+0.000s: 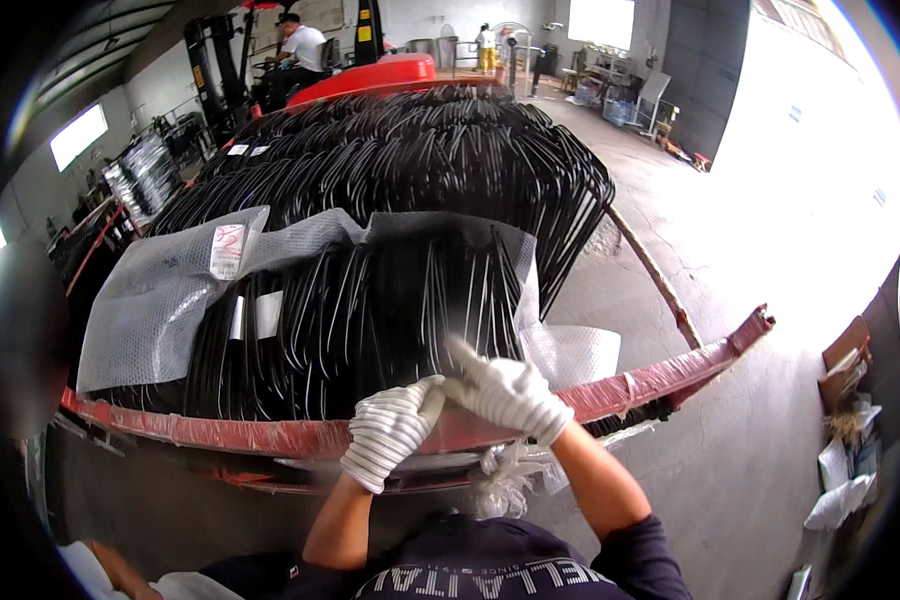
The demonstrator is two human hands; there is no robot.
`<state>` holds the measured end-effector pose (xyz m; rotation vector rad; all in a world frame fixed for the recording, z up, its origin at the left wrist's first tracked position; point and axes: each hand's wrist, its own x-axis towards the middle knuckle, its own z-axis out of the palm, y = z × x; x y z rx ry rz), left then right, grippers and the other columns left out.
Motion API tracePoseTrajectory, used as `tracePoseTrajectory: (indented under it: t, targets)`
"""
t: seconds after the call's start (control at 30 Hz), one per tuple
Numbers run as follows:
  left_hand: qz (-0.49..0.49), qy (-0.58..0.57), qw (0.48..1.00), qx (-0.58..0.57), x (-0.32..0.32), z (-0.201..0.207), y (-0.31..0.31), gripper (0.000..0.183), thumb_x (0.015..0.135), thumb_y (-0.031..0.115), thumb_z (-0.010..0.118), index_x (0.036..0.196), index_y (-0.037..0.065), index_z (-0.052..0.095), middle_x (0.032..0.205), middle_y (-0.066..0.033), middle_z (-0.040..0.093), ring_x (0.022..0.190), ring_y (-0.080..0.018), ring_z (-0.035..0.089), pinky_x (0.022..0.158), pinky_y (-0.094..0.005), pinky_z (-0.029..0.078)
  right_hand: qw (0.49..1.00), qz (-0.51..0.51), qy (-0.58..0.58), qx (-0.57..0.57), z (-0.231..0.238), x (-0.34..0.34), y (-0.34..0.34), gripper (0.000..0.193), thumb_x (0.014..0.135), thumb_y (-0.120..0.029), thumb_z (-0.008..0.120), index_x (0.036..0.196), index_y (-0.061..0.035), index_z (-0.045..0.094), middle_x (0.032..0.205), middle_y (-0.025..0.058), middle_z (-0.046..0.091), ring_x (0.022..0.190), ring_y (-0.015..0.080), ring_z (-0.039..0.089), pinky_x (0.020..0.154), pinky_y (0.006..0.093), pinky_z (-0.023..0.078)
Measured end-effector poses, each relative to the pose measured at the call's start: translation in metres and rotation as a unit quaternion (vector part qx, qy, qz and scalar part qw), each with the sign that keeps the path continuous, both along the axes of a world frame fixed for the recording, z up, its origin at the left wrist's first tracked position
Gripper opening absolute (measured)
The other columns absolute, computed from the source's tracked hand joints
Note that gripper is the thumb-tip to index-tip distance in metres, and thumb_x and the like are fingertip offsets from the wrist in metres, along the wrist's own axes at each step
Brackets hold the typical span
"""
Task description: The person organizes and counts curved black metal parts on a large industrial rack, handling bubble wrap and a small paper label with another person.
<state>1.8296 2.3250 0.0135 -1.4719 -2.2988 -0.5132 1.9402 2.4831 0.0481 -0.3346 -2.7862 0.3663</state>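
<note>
Both my hands wear white ribbed work gloves and meet over the near rail of a red rack. My left hand (395,428) is closed, its fingers curled; whatever it may hold is hidden. Beside it my right hand (515,398) has its thumb close to the left one, and its fingers are smeared by motion. Just beyond them stand rows of thin black bent rods (340,320), packed tightly together. Bubble wrap (155,300) lies over the left end and along the back of the nearest row. The front rail (240,435) is wrapped in plastic film.
A bunched clear plastic bag (508,485) hangs below the rail. Another bubble wrap piece (575,352) sticks out at right. A person in white (305,48) sits on a red forklift (370,78) behind the rack. Another person's arm (120,570) shows at lower left.
</note>
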Motion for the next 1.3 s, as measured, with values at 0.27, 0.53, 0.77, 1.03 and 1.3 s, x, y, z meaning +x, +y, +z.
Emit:
tracePoseTrajectory:
  t: [0.27, 0.53, 0.77, 1.03, 1.3]
  targets:
    - [0.081, 0.230, 0.964, -0.101, 0.007, 0.000, -0.003, 0.044, 0.099, 0.040, 0.043, 0.074, 0.011, 0.064, 0.054, -0.0095, 0.062, 0.036, -0.0263, 0.053, 0.035, -0.0343, 0.043, 0.988, 0.015, 0.140, -0.065, 0.114, -0.019, 0.000, 0.093, 0.086, -0.024, 0.068, 0.153, -0.0080, 0.006, 0.072, 0.0065, 0.068, 0.058, 0.0196, 0.066, 0.057, 0.0301, 0.053]
    - [0.013, -0.222, 0.971, -0.083, 0.009, 0.026, 0.006, 0.039, 0.096, 0.041, 0.046, 0.089, 0.010, 0.069, 0.074, -0.0107, 0.068, 0.069, -0.0287, 0.067, 0.067, -0.0395, 0.054, 0.978, 0.015, 0.184, -0.101, 0.130, -0.023, -0.031, 0.090, 0.085, -0.020, 0.070, 0.155, -0.0182, 0.013, 0.057, -0.0016, 0.051, 0.047, 0.0096, 0.049, 0.049, 0.0269, 0.046]
    - [0.021, -0.240, 0.966, -0.090, 0.008, 0.027, 0.001, 0.044, 0.097, 0.041, 0.041, 0.086, 0.009, 0.068, 0.075, -0.0121, 0.069, 0.071, -0.0304, 0.067, 0.069, -0.0424, 0.054, 0.999, 0.020, -0.024, 0.024, 0.104, -0.011, -0.032, 0.053, 0.089, -0.039, 0.061, 0.135, -0.0142, 0.053, 0.073, 0.0165, 0.067, 0.067, 0.0289, 0.068, 0.063, 0.0368, 0.054]
    - [0.042, -0.165, 0.983, -0.076, 0.010, 0.020, 0.005, 0.035, 0.096, 0.036, 0.047, 0.095, 0.006, 0.067, 0.075, -0.0120, 0.070, 0.069, -0.0279, 0.068, 0.067, -0.0393, 0.055, 1.000, 0.020, -0.009, -0.021, 0.001, -0.013, -0.017, 0.025, 0.096, -0.027, 0.054, 0.109, -0.0133, 0.070, 0.077, 0.0105, 0.071, 0.068, 0.0236, 0.068, 0.064, 0.0332, 0.054]
    - [0.046, -0.149, 0.986, -0.054, 0.009, 0.013, 0.003, 0.042, 0.096, 0.039, 0.048, 0.120, 0.006, 0.059, 0.070, -0.0109, 0.069, 0.062, -0.0273, 0.068, 0.062, -0.0385, 0.055, 1.000, 0.009, -0.009, -0.025, -0.003, -0.016, -0.014, 0.031, 0.092, -0.023, 0.058, 0.120, -0.0121, 0.063, 0.093, 0.0132, 0.071, 0.078, 0.0258, 0.068, 0.072, 0.0332, 0.054]
